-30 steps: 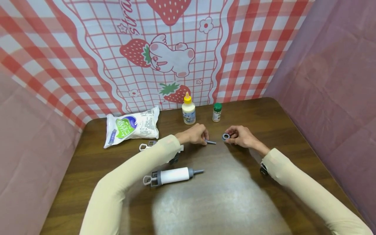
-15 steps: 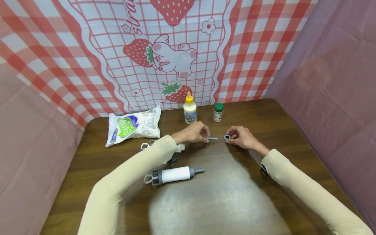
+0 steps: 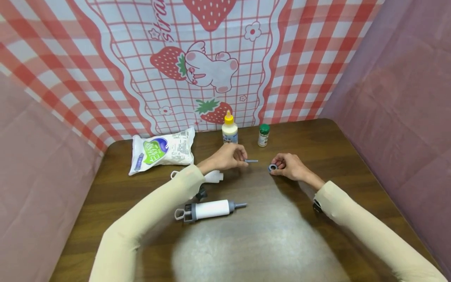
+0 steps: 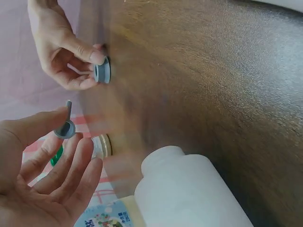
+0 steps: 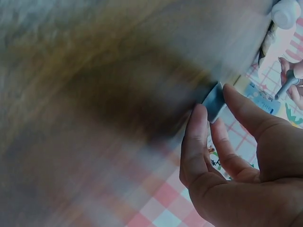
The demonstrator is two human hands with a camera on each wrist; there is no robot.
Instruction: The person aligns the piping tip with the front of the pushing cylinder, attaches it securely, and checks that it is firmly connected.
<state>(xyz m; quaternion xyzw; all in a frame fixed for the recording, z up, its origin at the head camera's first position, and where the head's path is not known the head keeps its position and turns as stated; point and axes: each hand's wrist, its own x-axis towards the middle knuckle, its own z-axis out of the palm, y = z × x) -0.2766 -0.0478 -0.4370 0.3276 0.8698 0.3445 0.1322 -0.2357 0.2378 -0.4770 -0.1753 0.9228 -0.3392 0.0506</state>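
Note:
Between thumb and fingers, my left hand [image 3: 227,157] pinches a small grey nozzle [image 3: 252,161] with a thin tip and a wider round base [image 4: 66,130]. A grey threaded ring cap [image 4: 105,71] is pinched in the fingertips of my right hand [image 3: 291,167], a short way to the right of the nozzle; the two parts are apart. Below my left wrist lies a white plastic barrel [image 3: 213,177], partly hidden by the sleeve. Nearer the front is an assembled syringe-like extruder [image 3: 212,209] with a white barrel, grey nozzle and looped handle.
At the back left lies a white printed bag [image 3: 163,150]. A yellow-capped glue bottle [image 3: 230,131] stands behind my left hand, and a green-lidded shaker jar [image 3: 263,135] to its right. A checked cloth [image 3: 303,58] hangs behind the wooden table [image 3: 260,243].
My left hand has drawn back a little, up and left, taking the nozzle away from the ring cap. More of the white barrel shows now. The right hand has barely shifted.

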